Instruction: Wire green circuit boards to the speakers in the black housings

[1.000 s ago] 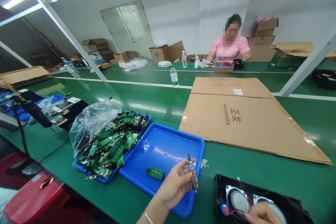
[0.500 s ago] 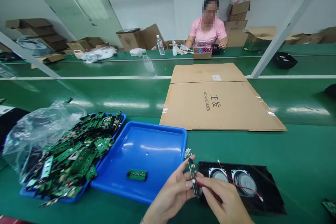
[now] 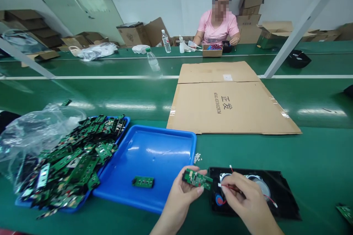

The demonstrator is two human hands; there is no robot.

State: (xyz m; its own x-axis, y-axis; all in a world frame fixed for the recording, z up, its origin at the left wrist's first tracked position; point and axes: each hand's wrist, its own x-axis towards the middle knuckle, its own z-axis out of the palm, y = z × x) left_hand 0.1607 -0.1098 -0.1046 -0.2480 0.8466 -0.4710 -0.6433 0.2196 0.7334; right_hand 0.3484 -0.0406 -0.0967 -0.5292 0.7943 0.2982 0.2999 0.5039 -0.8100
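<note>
My left hand [image 3: 183, 194] holds a small green circuit board [image 3: 197, 179] by its edges, its component side facing up. Between the thumb and fingers of my right hand [image 3: 245, 200] is a thin red wire with a white plug [image 3: 220, 185] at its end, just right of the board and apart from it. Below both lies a black speaker panel [image 3: 284, 194] with two round speakers [image 3: 259, 183], partly covered by my right hand. A small round blue part [image 3: 219, 199] with a red wire shows beside my right fingers. Another green board [image 3: 143, 182] lies in the blue tray [image 3: 162, 139].
At left, a second tray is heaped with green circuit boards [image 3: 82, 165] beside a clear plastic bag [image 3: 35, 132]. Small white pieces [image 3: 197, 158] lie right of the blue tray. A flattened cardboard sheet [image 3: 234, 106] lies ahead. Across the bench sits a person [image 3: 217, 25] in pink.
The board in my left hand has turned from edge-on to face up. My right hand has moved right, and the white plug now shows at its fingertips. The blue part has come into sight.
</note>
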